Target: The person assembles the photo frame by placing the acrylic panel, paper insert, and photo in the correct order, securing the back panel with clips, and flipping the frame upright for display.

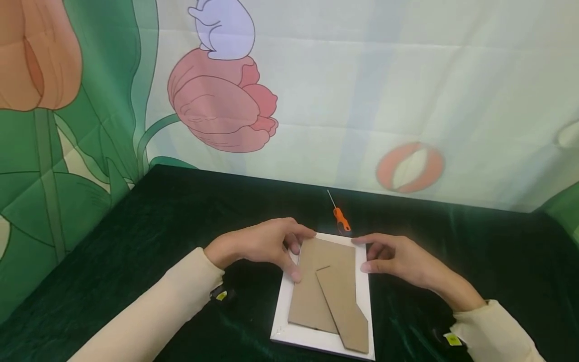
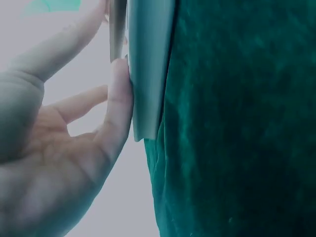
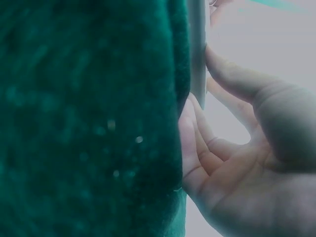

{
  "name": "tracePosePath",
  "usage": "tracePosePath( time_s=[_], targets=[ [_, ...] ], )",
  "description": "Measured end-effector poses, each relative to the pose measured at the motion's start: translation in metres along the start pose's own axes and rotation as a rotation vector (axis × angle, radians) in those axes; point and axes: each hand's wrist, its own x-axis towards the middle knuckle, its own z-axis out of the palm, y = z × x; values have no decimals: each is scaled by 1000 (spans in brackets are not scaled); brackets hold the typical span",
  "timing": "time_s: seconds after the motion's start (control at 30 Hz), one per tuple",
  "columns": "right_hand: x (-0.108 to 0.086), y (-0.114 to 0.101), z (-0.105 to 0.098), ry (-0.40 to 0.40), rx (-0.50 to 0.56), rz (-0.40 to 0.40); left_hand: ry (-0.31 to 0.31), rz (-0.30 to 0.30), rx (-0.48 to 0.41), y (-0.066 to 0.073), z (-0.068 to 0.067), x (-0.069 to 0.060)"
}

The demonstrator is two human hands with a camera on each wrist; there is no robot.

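Observation:
A white picture frame (image 1: 281,322) lies face down, its brown backing board (image 1: 312,301) slightly askew on it. A stand flap (image 1: 348,311) sits slanted on the board and overlaps the frame's lower right. At the far left corner my left hand (image 1: 271,244) holds the frame, index fingertip at the top edge and thumb on the board's left edge. Other left fingers (image 2: 120,94) touch the frame's side (image 2: 148,74). My right hand (image 1: 402,259) grips the far right corner, thumb on the right side, index at the top edge. Its lower fingers (image 3: 190,131) meet the frame's edge by the cloth.
An orange-handled screwdriver (image 1: 340,217) lies just beyond the frame, its shaft pointing away. Dark green velvet cloth (image 1: 181,211) covers the table. Behind it hangs a printed curtain (image 1: 325,100) with flowers.

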Motion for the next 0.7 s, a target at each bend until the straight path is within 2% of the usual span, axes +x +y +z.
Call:
tracePosePath(
  time_s=[0.07,0.13,0.4,0.57,0.7],
  targets=[
    [0,1,0,0,-1,-6,-38,13,5,0,-2,-1],
    [0,1,0,0,-4,-10,-40,24,33,0,-2,-1],
    [0,2,-1,1,-5,-2,30,47,155,3,3,2],
    [0,3,-1,-4,5,-3,57,53,165,2,6,3],
    [2,2,-2,-13,3,-35,71,50,160,0,7,3]
  ],
)
